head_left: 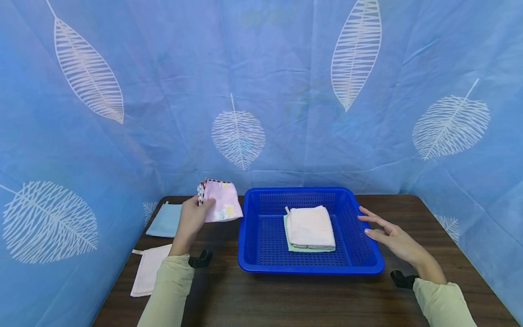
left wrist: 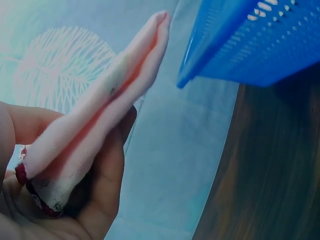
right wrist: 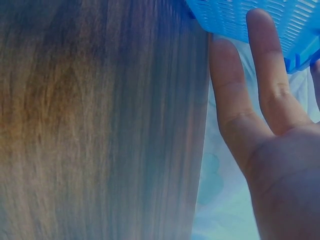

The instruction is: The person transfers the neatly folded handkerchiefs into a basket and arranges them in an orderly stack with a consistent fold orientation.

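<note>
Head view: left hand pinches a folded pink cloth, soft with a patterned hem, lifted above the dark wooden table just left of the blue perforated plastic basket. Two folded cloths lie stacked inside; two more lie flat on the table's left. Right hand hovers with fingers spread beside the basket's right rim.

Left wrist view: fingers clamp the cloth's layered edge.

Right wrist view: straight fingers near the basket, holding nothing.
</note>
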`<control>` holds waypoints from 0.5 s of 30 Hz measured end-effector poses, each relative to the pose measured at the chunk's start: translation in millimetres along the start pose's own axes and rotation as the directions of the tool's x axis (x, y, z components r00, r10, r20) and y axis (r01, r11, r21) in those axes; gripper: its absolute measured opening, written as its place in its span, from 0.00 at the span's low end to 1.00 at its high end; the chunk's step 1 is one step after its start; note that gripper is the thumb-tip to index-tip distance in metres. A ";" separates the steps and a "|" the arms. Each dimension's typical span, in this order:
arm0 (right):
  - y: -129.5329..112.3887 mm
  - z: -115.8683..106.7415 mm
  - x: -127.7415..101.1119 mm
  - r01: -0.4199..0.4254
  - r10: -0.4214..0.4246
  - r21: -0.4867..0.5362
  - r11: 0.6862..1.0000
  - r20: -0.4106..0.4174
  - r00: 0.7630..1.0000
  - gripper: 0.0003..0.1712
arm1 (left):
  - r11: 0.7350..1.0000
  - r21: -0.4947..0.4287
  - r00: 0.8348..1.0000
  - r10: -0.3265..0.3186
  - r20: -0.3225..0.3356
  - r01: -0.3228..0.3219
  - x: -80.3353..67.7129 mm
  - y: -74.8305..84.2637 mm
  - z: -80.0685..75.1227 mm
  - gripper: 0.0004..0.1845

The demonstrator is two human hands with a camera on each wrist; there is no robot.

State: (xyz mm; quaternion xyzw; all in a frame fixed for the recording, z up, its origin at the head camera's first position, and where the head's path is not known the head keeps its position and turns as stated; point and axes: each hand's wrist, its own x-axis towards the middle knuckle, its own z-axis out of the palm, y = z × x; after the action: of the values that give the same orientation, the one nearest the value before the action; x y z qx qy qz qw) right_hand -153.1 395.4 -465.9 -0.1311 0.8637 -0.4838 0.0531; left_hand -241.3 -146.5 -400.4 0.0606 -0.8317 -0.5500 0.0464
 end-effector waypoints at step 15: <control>1.9 0.1 -1.2 0.012 -0.012 0.002 1.000 -0.006 1.000 0.28 | 0.977 -0.206 0.986 -0.015 0.169 0.050 -2.3 19.7 24.5 0.22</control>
State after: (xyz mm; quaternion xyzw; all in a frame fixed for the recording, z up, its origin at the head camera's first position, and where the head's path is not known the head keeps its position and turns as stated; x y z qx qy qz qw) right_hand -152.3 396.7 -467.6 -0.1347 0.8627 -0.4851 0.0479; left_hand -243.5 -116.3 -391.8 0.0231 -0.7689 -0.6385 -0.0260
